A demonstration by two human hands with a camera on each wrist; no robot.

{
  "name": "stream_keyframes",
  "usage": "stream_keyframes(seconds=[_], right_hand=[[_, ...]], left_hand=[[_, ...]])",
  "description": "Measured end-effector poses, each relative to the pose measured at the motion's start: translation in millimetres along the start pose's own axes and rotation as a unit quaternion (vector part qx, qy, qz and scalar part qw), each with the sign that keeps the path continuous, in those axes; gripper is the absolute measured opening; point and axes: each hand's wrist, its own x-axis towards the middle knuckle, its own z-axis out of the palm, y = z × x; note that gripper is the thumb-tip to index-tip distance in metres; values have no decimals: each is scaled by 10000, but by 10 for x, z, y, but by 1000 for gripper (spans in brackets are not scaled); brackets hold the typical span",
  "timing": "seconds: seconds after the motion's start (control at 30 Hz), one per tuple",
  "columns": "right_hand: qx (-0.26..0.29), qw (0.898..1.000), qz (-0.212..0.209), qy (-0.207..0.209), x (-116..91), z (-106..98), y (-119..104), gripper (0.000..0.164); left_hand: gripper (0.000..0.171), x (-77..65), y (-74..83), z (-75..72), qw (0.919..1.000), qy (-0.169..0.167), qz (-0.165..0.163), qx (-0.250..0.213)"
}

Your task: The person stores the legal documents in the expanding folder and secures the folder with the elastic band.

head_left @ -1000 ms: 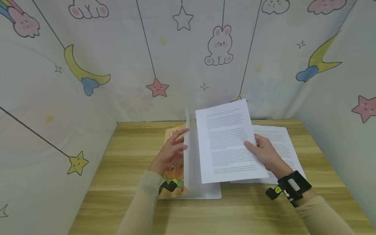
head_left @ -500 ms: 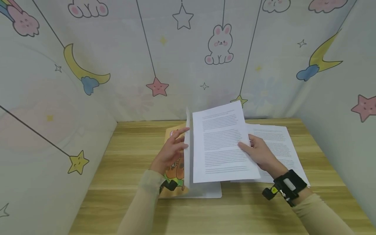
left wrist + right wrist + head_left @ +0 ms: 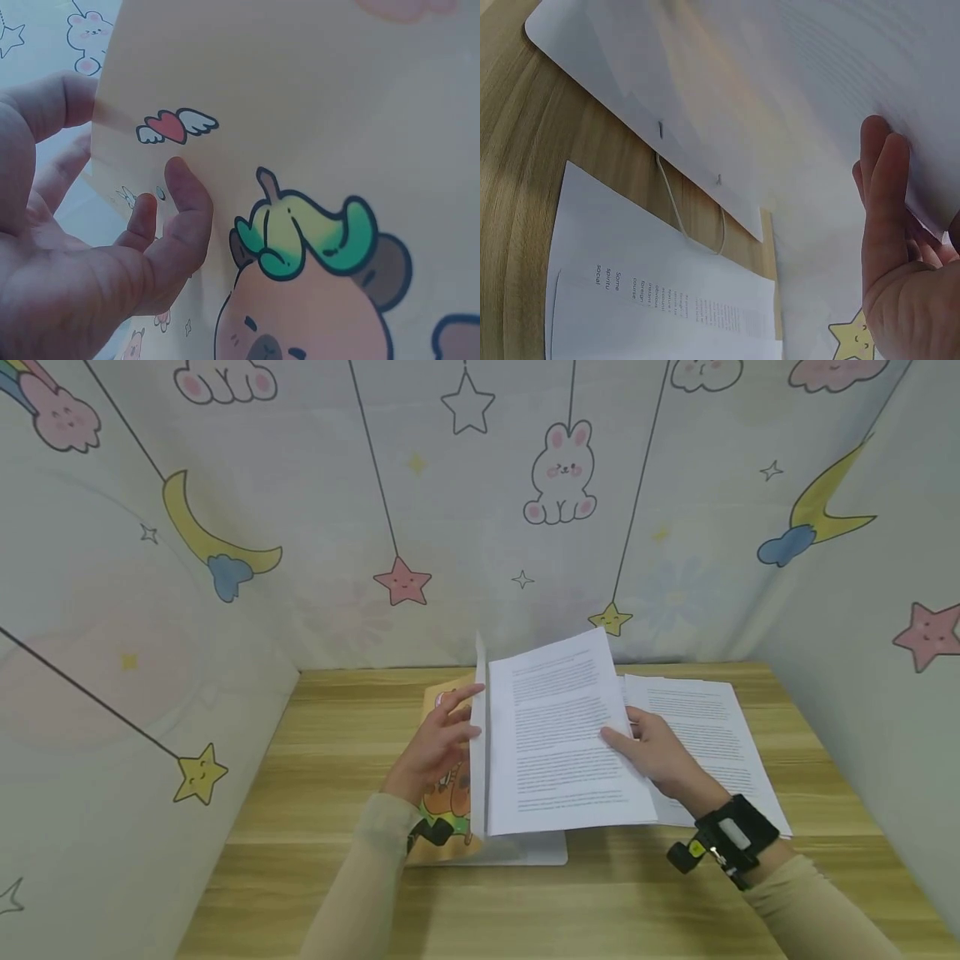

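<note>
A folder (image 3: 453, 793) with an orange cartoon-capybara cover lies partly opened in the middle of the table. My left hand (image 3: 431, 750) holds its cover upright by the edge; in the left wrist view some fingers curl against the printed side. My right hand (image 3: 663, 758) grips printed sheets (image 3: 558, 735) by their right edge, thumb on top and fingers underneath. These sheets are tilted above the folder's pale back panel (image 3: 543, 853), their left edge beside the raised cover. More printed sheets (image 3: 701, 718) lie on the table, partly beneath my right hand.
A wood-grain table (image 3: 330, 760) is enclosed by white cloth walls (image 3: 480, 510) with cartoon prints. A thin cord (image 3: 669, 191) loops from the folder's edge towards the lying sheets in the right wrist view.
My right hand has brought the held sheets left and slightly lower, up against the raised cover. My left hand keeps its place on the cover.
</note>
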Motion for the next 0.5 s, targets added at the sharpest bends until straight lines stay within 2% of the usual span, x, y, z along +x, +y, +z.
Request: stream_keyframes(seconds=[0.5], right_hand=[[-121,9999,-42,-37,36,69,-45,49]], left_hand=[[67,15,-9,1,10000,-26,51,49]])
